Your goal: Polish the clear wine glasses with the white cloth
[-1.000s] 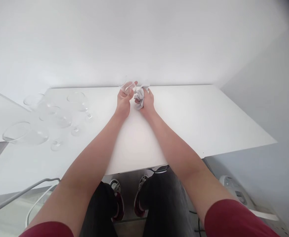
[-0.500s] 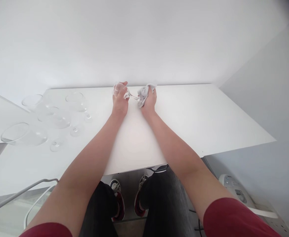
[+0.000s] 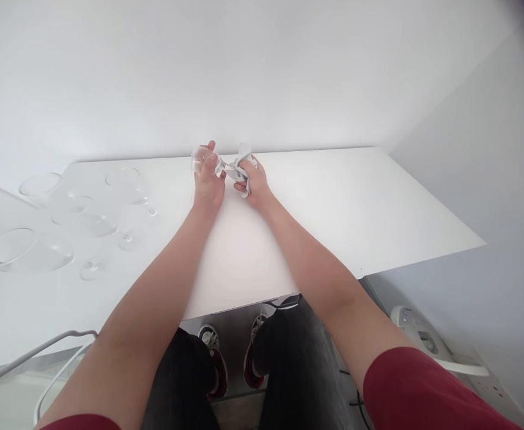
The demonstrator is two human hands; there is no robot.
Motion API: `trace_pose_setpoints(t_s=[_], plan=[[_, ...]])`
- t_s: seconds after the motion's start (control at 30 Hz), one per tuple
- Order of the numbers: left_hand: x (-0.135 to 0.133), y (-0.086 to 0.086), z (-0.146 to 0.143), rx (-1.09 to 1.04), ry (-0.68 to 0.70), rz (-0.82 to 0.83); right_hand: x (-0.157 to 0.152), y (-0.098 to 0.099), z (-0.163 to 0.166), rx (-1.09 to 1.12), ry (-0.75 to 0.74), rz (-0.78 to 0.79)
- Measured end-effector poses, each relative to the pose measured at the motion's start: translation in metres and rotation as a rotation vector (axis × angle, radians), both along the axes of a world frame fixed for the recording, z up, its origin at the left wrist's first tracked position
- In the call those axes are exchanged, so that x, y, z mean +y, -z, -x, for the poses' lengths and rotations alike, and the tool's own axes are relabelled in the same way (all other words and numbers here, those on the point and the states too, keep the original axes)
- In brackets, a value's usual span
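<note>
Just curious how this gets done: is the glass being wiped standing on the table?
No: the left hand holds the glass tipped on its side above the table, while the right hand presses a cloth to it.

Hands at the far edge of the counter, glasses off at nine o'clock.

The left hand [image 3: 208,179] and right hand [image 3: 251,179] meet at twelve o'clock on the counter [image 3: 342,209], just before the wall; the wine glass [image 3: 201,159] sits in the left hand's grip, the cloth [image 3: 238,167] in the right's, touching between them. Four empty wine glasses [image 3: 77,218] stand clustered at nine to ten o'clock, well apart. Under the counter's near edge, the shoes [image 3: 235,358] are at six o'clock.
</note>
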State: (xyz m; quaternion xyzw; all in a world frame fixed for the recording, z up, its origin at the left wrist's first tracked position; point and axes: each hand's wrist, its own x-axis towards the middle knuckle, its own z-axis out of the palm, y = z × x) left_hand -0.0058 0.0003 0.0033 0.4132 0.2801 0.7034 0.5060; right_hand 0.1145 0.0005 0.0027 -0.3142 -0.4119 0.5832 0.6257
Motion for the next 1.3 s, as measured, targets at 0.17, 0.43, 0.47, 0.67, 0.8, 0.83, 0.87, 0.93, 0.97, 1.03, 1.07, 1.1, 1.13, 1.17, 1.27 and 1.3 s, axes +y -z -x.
trace_pose_setpoints(t_s=[0.17,0.43,0.47,0.67,0.8,0.83,0.87,0.93,0.97,1.03,1.07,1.1,1.13,1.17,1.27,1.3], plan=[[0.0,0.0,-0.003,0.012,-0.057,0.084,-0.014,-0.008,-0.003,-0.259,0.25,-0.186],[-0.002,-0.003,0.0,-0.031,0.007,0.073,-0.012,-0.011,0.002,-0.063,0.051,0.065],[-0.002,-0.003,-0.001,-0.024,0.021,0.063,-0.007,-0.009,0.002,-0.007,-0.009,0.133],[-0.001,-0.002,-0.002,0.025,0.002,0.099,-0.008,-0.007,0.0,0.004,0.156,-0.007],[0.006,0.004,-0.002,0.0,-0.059,0.179,-0.02,-0.012,0.001,-0.116,0.212,-0.117],[0.007,0.005,-0.002,-0.005,-0.067,0.185,-0.021,-0.012,0.001,-0.125,0.227,-0.122],[0.008,0.007,-0.003,-0.01,-0.074,0.185,-0.021,-0.012,0.0,-0.122,0.243,-0.122],[0.009,0.008,-0.004,-0.015,-0.076,0.177,-0.017,-0.011,-0.001,-0.086,0.273,-0.101],[0.009,0.008,-0.004,-0.017,-0.071,0.171,-0.014,-0.009,-0.002,-0.053,0.284,-0.083],[0.007,0.006,-0.004,-0.017,-0.04,0.148,-0.006,-0.007,-0.003,0.043,0.273,-0.027],[0.005,0.005,-0.004,-0.014,-0.013,0.125,-0.002,-0.005,-0.003,0.096,0.241,0.012],[0.003,0.003,-0.003,-0.009,0.017,0.095,0.003,-0.003,-0.004,0.143,0.193,0.056],[0.002,0.002,-0.003,-0.005,0.046,0.063,0.006,-0.001,-0.004,0.175,0.134,0.102],[0.001,0.001,-0.003,0.001,0.068,0.038,0.009,0.0,-0.004,0.189,0.083,0.146],[-0.001,0.001,-0.003,0.022,0.068,0.055,0.01,0.001,-0.004,0.137,0.108,0.161],[0.0,0.002,-0.003,0.026,0.053,0.087,0.008,0.0,-0.004,0.098,0.172,0.119]])
